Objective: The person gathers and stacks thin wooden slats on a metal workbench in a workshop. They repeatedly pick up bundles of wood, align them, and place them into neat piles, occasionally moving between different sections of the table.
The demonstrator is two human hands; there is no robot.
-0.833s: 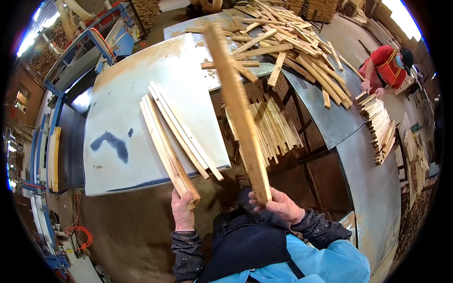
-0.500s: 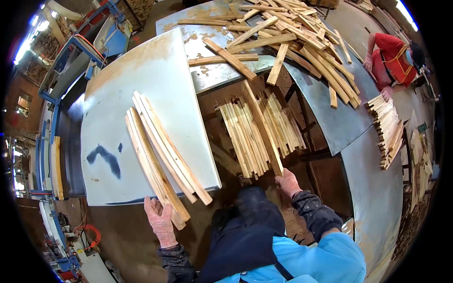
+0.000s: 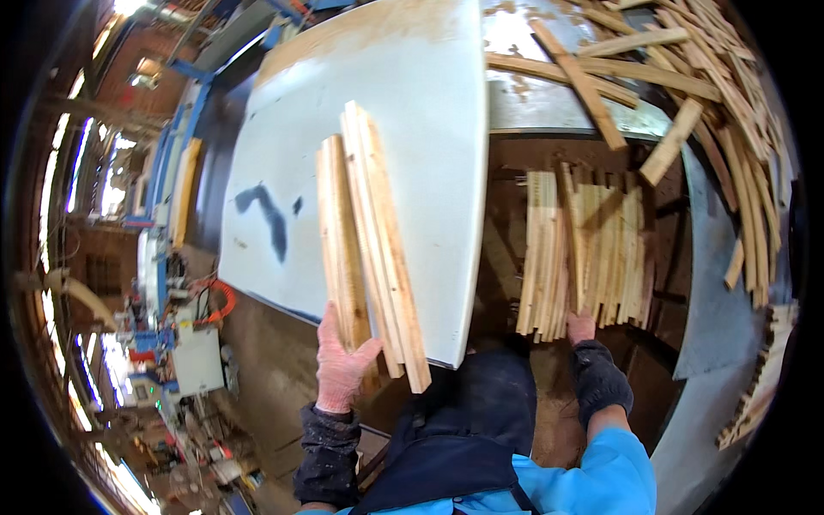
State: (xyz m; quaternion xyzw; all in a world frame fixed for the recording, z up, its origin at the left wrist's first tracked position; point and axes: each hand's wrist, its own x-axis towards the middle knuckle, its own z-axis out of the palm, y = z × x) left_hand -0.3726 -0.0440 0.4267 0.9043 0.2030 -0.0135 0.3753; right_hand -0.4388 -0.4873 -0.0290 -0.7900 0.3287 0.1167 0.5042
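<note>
Your left hand (image 3: 342, 365), in its pink knitted glove, is curled around the near ends of the bundle of long pale wooden slats (image 3: 369, 257) lying on the white-topped table (image 3: 412, 112), and those ends overhang the table's near edge, so a loose grip could let the slats fan out or tip off toward you. Your right hand (image 3: 581, 327) touches the near ends of the second stack of pale slats (image 3: 584, 249) in the dark bin; I cannot tell whether it grips any, and those rough ends could snag your glove.

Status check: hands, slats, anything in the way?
Left hand grips the slat bundle on the white table. Right hand touches the slat stack in the bin. Loose slats heaped beyond, apart from both.
</note>
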